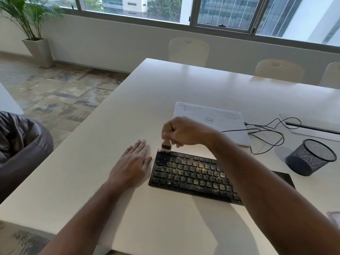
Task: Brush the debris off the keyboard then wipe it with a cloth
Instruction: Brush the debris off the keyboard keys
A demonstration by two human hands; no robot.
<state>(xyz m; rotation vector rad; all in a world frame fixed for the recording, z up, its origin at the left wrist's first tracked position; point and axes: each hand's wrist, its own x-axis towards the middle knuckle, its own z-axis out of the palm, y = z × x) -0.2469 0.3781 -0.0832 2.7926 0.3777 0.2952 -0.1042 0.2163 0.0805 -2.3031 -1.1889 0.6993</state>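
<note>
Right hand clenched around a small brush, bristles at the keyboard far-left corner. Keyboard's long axis runs rightward from there, so debris lies right of the grip. Left hand flat on worktop, probably just touching the keyboard edge.

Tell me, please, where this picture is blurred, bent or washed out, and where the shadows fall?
Head view: the right hand and its brush are motion-blurred; the keyboard debris stays fairly sharp. The wide lens bows the window frame and table edges. Daylight from the windows puts a soft sheen on the tabletop; soft shadows fall towards the camera under both arms and beside the mesh bin.
</note>
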